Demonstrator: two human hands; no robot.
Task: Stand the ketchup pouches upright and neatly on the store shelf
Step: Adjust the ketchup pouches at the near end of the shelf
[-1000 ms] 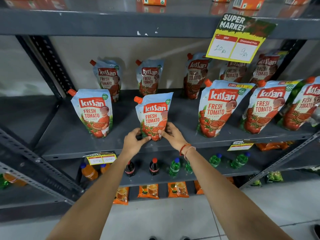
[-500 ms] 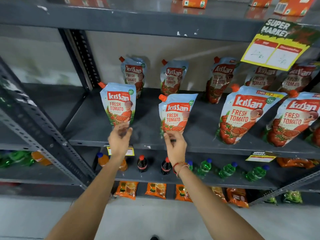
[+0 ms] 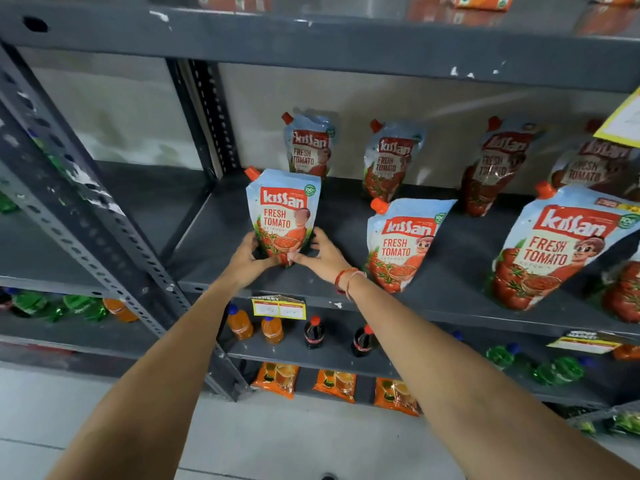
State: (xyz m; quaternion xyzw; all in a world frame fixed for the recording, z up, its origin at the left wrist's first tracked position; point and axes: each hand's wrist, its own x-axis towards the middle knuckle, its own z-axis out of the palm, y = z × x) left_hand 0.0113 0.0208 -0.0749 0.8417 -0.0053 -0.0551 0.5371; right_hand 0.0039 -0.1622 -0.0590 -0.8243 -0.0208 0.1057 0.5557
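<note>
Several Kissan ketchup pouches stand on the grey metal shelf (image 3: 450, 299). The front-left pouch (image 3: 282, 213), light blue with a red label and an orange cap, stands upright near the shelf's front edge. My left hand (image 3: 247, 259) grips its lower left side and my right hand (image 3: 320, 256) grips its lower right side. A second front pouch (image 3: 403, 242) leans right of my hands, and a larger one (image 3: 554, 245) leans further right. Three more pouches stand at the back: one (image 3: 308, 147) behind the held pouch, another (image 3: 389, 159), and a third (image 3: 495, 164).
A slotted upright post (image 3: 211, 116) bounds the shelf on the left, another (image 3: 86, 220) is nearer me. The shelf above (image 3: 346, 43) overhangs. Below are drink bottles (image 3: 313, 332), orange packets (image 3: 275, 379) and a yellow price tag (image 3: 278, 308).
Both hands left the second front pouch and moved left; they now hold the base of the front-left pouch. My view has shifted left and closer.
</note>
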